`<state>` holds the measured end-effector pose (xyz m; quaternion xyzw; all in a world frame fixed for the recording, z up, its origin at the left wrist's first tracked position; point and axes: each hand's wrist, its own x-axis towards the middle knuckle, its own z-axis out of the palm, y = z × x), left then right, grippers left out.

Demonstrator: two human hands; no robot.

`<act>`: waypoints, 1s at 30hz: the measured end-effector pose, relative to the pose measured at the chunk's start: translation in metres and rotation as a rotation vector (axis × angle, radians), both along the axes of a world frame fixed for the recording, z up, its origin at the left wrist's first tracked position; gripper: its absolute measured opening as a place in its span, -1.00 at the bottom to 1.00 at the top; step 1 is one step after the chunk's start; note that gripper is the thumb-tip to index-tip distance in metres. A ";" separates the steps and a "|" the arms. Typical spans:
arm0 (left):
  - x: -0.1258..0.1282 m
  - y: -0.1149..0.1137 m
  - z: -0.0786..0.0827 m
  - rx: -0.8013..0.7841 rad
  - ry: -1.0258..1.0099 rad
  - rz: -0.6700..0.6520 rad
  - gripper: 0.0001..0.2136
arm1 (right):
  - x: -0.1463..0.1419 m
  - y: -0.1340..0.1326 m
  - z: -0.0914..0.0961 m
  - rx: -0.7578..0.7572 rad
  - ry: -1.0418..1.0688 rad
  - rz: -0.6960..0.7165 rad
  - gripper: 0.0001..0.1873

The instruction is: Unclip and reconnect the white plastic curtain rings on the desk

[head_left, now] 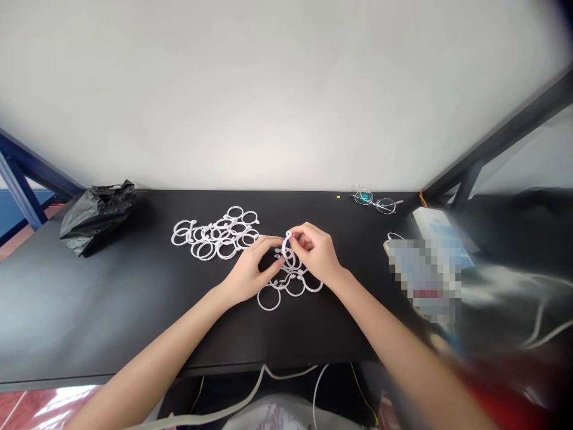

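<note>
- Pinching a white ring (287, 248) upright, left hand (248, 273) and right hand (319, 254) both grip it, off the tabletop (134, 310) for finger room.
- Linked rings (286, 289) lie beneath the hands; loose rings (217, 234) sit beyond the left.

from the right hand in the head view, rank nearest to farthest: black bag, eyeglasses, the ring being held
1. white ring, pinched in the right hand at table centre.
2. eyeglasses, back right, near the wall.
3. black bag, far left of the table.

left hand (250, 269) + right hand (319, 254) pinch white ring (287, 248) | linked rings (289, 285) below | loose ring pile (217, 234) left
</note>
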<state>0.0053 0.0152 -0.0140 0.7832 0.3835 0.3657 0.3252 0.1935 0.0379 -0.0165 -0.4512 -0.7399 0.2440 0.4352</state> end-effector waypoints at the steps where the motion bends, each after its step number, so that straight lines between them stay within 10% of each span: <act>1: 0.000 0.000 0.000 -0.011 -0.003 -0.007 -0.73 | -0.001 -0.001 0.000 -0.003 0.016 0.004 -0.89; 30: -0.003 0.004 -0.013 -0.312 -0.339 0.056 -0.82 | -0.001 -0.001 0.004 0.037 0.137 -0.034 -0.90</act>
